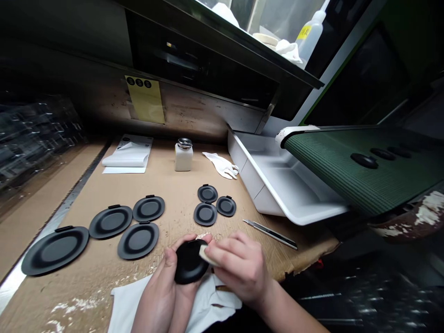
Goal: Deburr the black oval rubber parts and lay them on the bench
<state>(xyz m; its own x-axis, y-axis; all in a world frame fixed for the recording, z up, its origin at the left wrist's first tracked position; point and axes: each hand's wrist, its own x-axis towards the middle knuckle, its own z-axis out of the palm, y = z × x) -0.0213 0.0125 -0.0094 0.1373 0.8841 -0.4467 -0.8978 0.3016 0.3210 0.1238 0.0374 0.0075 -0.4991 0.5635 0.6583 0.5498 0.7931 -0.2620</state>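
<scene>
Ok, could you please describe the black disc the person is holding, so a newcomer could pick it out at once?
On the cardboard-covered bench, black discs lie in two groups. Nearest the viewer, one more black disc sits in the left hand while the right hand presses a pale pad against it. It alone is off the bench.

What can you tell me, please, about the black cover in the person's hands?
The black cover is a rounded, dark piece with a smooth, matte surface, probably moulded plastic, and its domed side faces up toward the camera. It is tilted and held in the air above a white cloth, which it does not appear to touch. The left hand supports it from below, with the thumb along its edge. The right hand presses a pale pad against its right side.
</scene>
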